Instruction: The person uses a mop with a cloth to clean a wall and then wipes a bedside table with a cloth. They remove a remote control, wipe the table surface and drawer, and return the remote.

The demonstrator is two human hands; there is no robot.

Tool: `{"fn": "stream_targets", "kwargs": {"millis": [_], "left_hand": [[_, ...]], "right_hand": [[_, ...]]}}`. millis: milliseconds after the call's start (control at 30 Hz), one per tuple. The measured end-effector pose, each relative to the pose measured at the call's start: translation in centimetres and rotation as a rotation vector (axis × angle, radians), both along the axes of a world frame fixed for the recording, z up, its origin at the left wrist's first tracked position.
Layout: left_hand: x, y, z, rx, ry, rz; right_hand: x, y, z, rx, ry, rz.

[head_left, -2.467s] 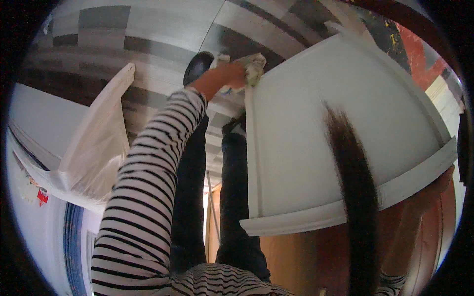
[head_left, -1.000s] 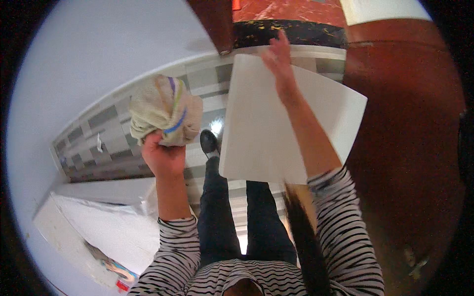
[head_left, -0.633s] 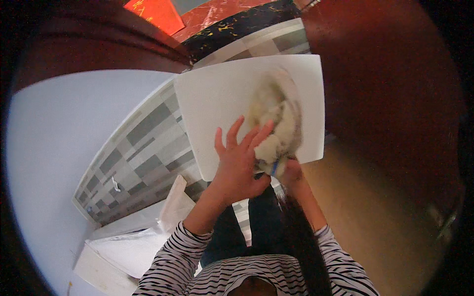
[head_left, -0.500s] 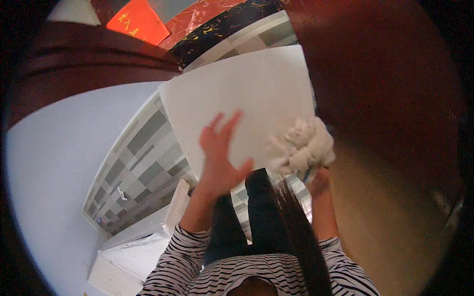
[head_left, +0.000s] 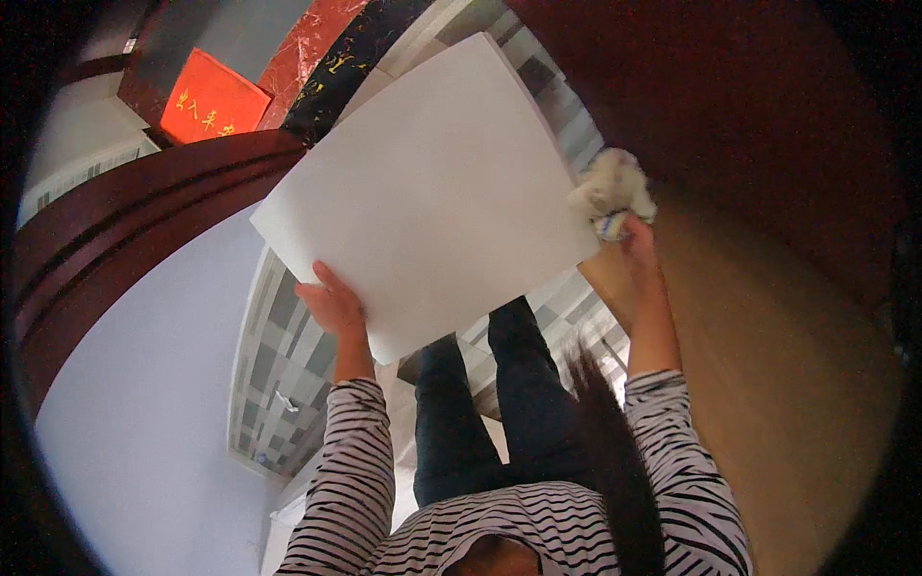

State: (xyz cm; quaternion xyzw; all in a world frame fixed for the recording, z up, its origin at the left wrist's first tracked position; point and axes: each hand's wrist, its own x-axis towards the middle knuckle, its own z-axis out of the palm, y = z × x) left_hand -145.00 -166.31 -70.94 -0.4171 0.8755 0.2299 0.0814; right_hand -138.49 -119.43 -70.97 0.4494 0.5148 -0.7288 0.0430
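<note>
A large white rectangular slab (head_left: pixel 432 192) lies in front of me, tilted, with a thick edge showing on its right side. My left hand (head_left: pixel 332 300) is closed on its near left edge, thumb over the top face; the other fingers are partly hidden. At the right edge, my right hand (head_left: pixel 639 240) clutches a crumpled cream cloth (head_left: pixel 615 180) with a blue-and-white striped part by the fingers. The cloth is close against the slab's right edge; whether it touches is unclear.
Grey patchwork-patterned flooring (head_left: pixel 288 355) shows beneath the slab, with a small white scrap (head_left: pixel 286 401) on it. A pale wall (head_left: pixel 154 384) and dark red curved trim (head_left: pixel 125 211) stand left. A red mat (head_left: pixel 213 101) lies far left. A dark red-brown surface (head_left: pixel 730 106) fills the right.
My left hand, earlier open above the slab, has come down onto its left edge. My right hand and the cloth have moved farther away. The slab appears turned and the view has shifted.
</note>
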Motion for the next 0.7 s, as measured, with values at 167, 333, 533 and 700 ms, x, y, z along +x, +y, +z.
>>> {"fn": "stream_targets", "kwargs": {"millis": [167, 333, 533, 700], "left_hand": [[0.1, -1.4, 0.2, -0.04, 0.058, 0.056], [0.3, -3.3, -0.3, 0.022, 0.072, 0.144], [2.0, -10.0, -3.9, 0.216, 0.193, 0.216], [3.9, -15.8, -6.5, 0.225, 0.223, 0.179]], "right_hand": [[-2.5, -5.3, 0.4, -0.218, 0.001, -0.15], [-0.7, -8.2, 2.0, -0.107, 0.045, -0.04], [-0.2, -13.8, 8.0, 0.083, 0.156, 0.432], [-2.2, -17.4, 9.9, 0.254, 0.181, 0.663]]}}
